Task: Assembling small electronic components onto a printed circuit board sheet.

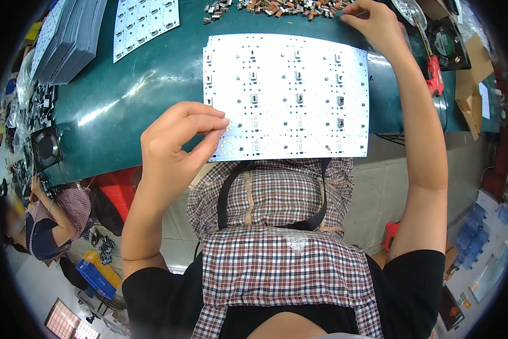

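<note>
A white circuit board (271, 135) lies in front of me at the table's near edge. Small metal slide switches (300, 98) stand on it in rows, while the spots nearest me are bare. Over the board's left part, my left hand (180, 138) is closed in a pinch; whatever its fingertips hold is too small to make out. My right hand (375, 25) reaches to the right end of a loose pile of small metal-and-brown switches (276, 8). Its thumb and fingers are bent together in a pinch, and I cannot see what is between them.
Stacked white boards (73, 48) stand at the back left, beside another populated board (146, 25). To the right are a red-handled tool (434, 76), a small black fan (447, 44) and an open cardboard box (473, 85). Another person (53, 223) works at the far left, near a second fan (45, 148).
</note>
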A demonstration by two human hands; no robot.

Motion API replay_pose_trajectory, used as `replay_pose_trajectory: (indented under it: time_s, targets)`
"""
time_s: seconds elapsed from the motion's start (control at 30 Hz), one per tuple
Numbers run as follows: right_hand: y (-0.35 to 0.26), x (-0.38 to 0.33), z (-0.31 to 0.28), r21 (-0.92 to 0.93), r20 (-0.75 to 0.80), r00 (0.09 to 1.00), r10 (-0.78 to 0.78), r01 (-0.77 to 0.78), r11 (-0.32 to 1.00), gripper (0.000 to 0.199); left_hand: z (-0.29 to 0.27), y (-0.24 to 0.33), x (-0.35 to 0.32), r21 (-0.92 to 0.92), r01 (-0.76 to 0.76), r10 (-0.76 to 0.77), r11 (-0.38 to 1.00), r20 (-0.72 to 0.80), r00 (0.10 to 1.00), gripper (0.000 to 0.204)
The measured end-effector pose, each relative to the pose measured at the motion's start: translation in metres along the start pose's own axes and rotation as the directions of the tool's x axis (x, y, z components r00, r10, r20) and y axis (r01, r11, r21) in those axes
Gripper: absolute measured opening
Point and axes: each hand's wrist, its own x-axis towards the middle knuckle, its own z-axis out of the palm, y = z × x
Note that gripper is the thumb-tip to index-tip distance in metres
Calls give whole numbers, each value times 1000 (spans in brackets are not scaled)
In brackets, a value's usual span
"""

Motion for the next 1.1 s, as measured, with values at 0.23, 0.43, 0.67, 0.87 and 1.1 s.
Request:
replay_pose_trajectory:
  time_s: [0.23,0.43,0.67,0.87,1.1]
  targets:
    - [-31,35,72,-777,-173,866,469,-413,476,14,-5,-2,-9,101,19,-16,995,-27,1000,18]
    - [-51,33,82,-753,-145,876,460,-400,523,11,-4,-4,-4,229,-58,58,972,9,998,20]
    - [-55,28,82,-767,-230,902,365,-399,503,12,-12,-3,-7,315,-43,33,948,35,999,21]
    - [-52,27,84,-707,-273,875,399,-464,533,10,-10,-6,-7,336,-69,64,939,27,998,20]
    - [-67,29,93,-694,-295,862,412,-490,528,12,-10,0,-5,406,-125,105,905,71,992,18]
